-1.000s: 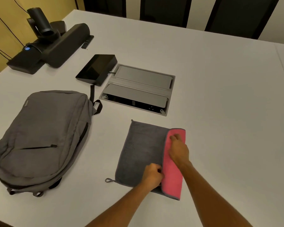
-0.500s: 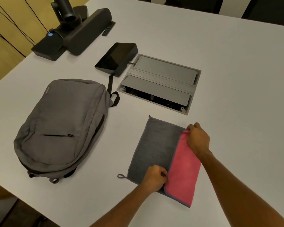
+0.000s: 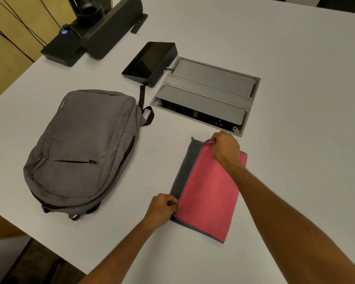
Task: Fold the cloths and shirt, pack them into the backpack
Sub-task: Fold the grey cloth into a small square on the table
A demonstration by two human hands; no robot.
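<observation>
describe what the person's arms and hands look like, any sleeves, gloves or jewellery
Both forearms are bare right to the frame edge, with no sleeves in view. The left hand and right hand wear no gloves; no rings, watch or bracelet show.

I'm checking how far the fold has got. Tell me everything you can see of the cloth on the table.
The cloth is a soft, fleecy-looking rectangle, pink on one face and grey on the other, with grey edging. It lies flat on the white table, to the right of the backpack and apart from it. The pink side is folded over most of it, leaving a grey strip bare along the left. The right hand pinches the far corner of the pink flap; the left hand pinches its near corner.
</observation>
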